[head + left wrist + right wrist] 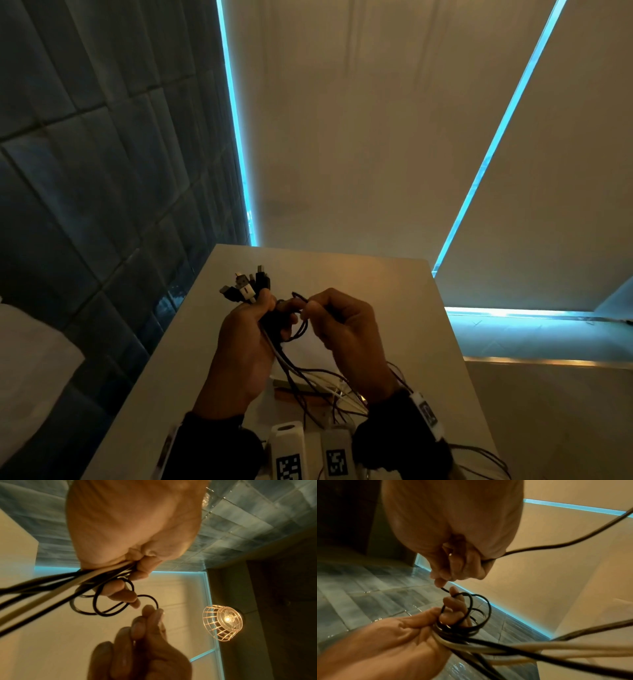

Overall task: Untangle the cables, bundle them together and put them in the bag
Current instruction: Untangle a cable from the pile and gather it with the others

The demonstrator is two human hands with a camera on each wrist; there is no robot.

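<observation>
My left hand [255, 325] is held above the table and grips a bundle of black and white cables [274, 346]. Their plugs [246, 287] stick up out of the fist. A thin black cable [298, 329] loops round the left fingers. My right hand [339, 322] pinches that thin cable just right of the left hand. In the left wrist view the left hand [137, 573] clamps the bundle [51, 582], and the right hand [152, 614] pinches the black loop [102, 613]. In the right wrist view the right hand [452, 569] holds the thin cable [488, 608] above the left hand [402, 628].
The loose cable ends trail down onto the pale table [376, 291] near its front edge. A flat brown and white item [291, 390] lies under them. A dark tiled wall [102, 171] stands to the left. A wire-caged lamp [223, 619] glows above.
</observation>
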